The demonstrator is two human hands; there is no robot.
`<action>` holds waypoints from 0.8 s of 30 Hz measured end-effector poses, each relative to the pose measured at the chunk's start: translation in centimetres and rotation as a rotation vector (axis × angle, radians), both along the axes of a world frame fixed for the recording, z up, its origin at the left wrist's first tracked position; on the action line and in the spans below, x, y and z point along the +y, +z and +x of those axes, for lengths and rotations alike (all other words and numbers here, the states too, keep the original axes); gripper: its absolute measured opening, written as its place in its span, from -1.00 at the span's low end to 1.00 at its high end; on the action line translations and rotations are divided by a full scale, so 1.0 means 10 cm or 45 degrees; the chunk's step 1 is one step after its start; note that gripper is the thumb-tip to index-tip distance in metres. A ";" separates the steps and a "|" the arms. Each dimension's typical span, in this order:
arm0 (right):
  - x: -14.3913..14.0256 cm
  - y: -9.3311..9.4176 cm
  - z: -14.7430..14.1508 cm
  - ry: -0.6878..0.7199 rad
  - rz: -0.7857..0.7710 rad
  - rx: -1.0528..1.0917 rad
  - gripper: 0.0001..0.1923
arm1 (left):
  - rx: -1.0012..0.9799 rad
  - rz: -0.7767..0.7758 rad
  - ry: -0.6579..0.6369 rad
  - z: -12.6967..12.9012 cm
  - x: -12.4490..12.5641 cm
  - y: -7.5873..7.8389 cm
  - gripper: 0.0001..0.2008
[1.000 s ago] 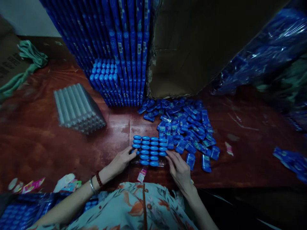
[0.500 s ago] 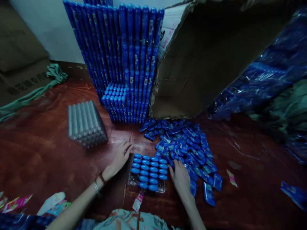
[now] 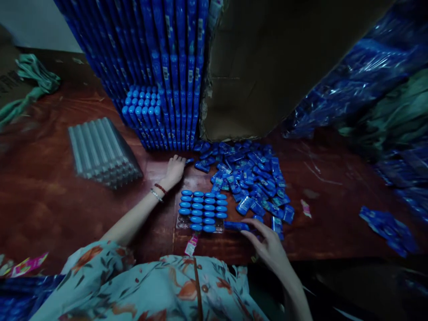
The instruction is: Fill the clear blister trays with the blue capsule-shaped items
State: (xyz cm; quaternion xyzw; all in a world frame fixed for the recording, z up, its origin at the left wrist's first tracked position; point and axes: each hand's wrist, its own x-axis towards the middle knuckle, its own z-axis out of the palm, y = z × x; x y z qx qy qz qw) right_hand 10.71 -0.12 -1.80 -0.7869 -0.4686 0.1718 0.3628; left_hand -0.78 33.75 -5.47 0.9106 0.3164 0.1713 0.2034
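Observation:
My right hand (image 3: 265, 238) pinches a small, flat blue pack (image 3: 236, 226) between thumb and fingers, its far end close to the right side of a clear plastic tray (image 3: 183, 224). Rows of blue packs (image 3: 198, 206) stand in that tray with their rounded tops up; bare cells show at its front corners. Farther back, my left hand (image 3: 175, 170) has its fingers closed on another blue pack (image 3: 189, 161), which mostly hides behind them. To the right of the tray lies a loose heap of the same packs (image 3: 247, 174).
Behind stands a tall stack of filled blue trays (image 3: 167, 80), beside a cardboard box (image 3: 240, 107). Nested clear trays (image 3: 103, 151) sit at the left. Plastic-wrapped blue goods (image 3: 337, 89) fill the back right. A pink-and-white scrap (image 3: 191, 245) lies before the tray.
My left hand has moved away from the tray's left side to the back and closed on a pack. My right hand has drawn a pack rightward and toward me. The view has tilted down.

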 end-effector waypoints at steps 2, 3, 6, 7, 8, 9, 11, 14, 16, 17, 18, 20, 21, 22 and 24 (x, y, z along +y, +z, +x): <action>0.04 -0.13 -0.14 0.072 0.063 -0.177 -0.77 | -0.022 -0.011 0.070 -0.25 -0.07 0.01 -0.85; 0.08 -0.19 -0.21 0.108 0.062 -0.289 -0.73 | -0.038 -0.023 0.105 -0.39 -0.11 0.02 -0.87; 0.15 -0.32 -0.36 0.201 -0.058 -0.684 -0.53 | -0.083 -0.081 0.176 -0.81 -0.25 0.02 -0.87; 0.16 -0.35 -0.39 0.236 -0.110 -0.797 -0.48 | -0.140 -0.164 0.202 -0.96 -0.32 0.03 -0.86; 0.17 -0.36 -0.42 0.272 -0.147 -0.885 -0.46 | -0.226 -0.285 0.240 -1.09 -0.40 0.03 -0.85; 0.17 -0.36 -0.43 0.315 -0.173 -0.945 -0.46 | -0.325 -0.424 0.288 -1.22 -0.50 0.03 -0.83; 0.20 -0.34 -0.42 0.429 -0.196 -0.992 -0.47 | -0.509 -0.668 0.391 -1.44 -0.74 0.03 -0.79; 0.27 -0.29 -0.38 0.537 -0.258 -0.989 -0.51 | -0.605 -0.788 0.471 -1.60 -1.15 -0.01 -0.78; 0.33 -0.23 -0.35 0.551 -0.313 -0.993 -0.52 | -0.653 -0.871 0.452 -1.59 -1.36 -0.07 -0.79; 0.34 -0.20 -0.34 0.542 -0.320 -0.999 -0.54 | -0.665 -0.887 0.430 -1.56 -1.43 -0.10 -0.79; 0.35 -0.17 -0.34 0.522 -0.309 -1.005 -0.57 | -0.667 -0.875 0.405 -1.51 -1.48 -0.13 -0.79; 0.36 -0.10 -0.37 0.417 -0.254 -1.025 -0.64 | -0.634 -0.749 0.343 -1.40 -1.49 -0.18 -0.80; 0.37 -0.06 -0.39 0.326 -0.212 -1.029 -0.65 | -0.606 -0.665 0.298 -1.35 -1.48 -0.19 -0.81; 0.39 -0.02 -0.43 0.230 -0.161 -1.015 -0.65 | -0.577 -0.597 0.241 -1.30 -1.45 -0.21 -0.82; 0.46 0.05 -0.54 0.109 -0.024 -0.915 -0.66 | -0.541 -0.506 0.126 -1.24 -1.40 -0.22 -0.83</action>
